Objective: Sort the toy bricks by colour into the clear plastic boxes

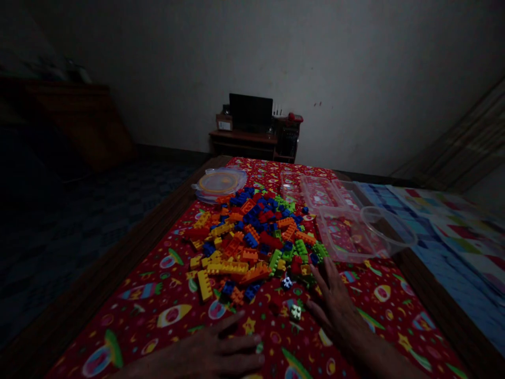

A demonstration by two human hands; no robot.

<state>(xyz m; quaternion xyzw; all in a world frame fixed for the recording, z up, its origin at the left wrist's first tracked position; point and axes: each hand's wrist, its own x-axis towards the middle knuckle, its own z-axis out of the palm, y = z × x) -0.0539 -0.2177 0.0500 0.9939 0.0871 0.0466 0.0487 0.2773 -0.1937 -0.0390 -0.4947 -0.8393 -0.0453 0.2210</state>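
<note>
A loose heap of toy building bricks in yellow, orange, red, blue and green covers the middle of the table. My left hand is low in front of the heap, fingers apart and pointing right, with nothing in it. At the heap's near right edge is my right hand, its fingers spread beside the green bricks. A pale brick lies just left of its thumb. Slightly farther off sits a small white-and-dark brick. Neither hand grips a brick.
Clear plastic containers stand at the right of the red patterned tablecloth. Stacked round lids lie at the back left. A bed adjoins the right side. Beyond the table, a desk holds a dark monitor.
</note>
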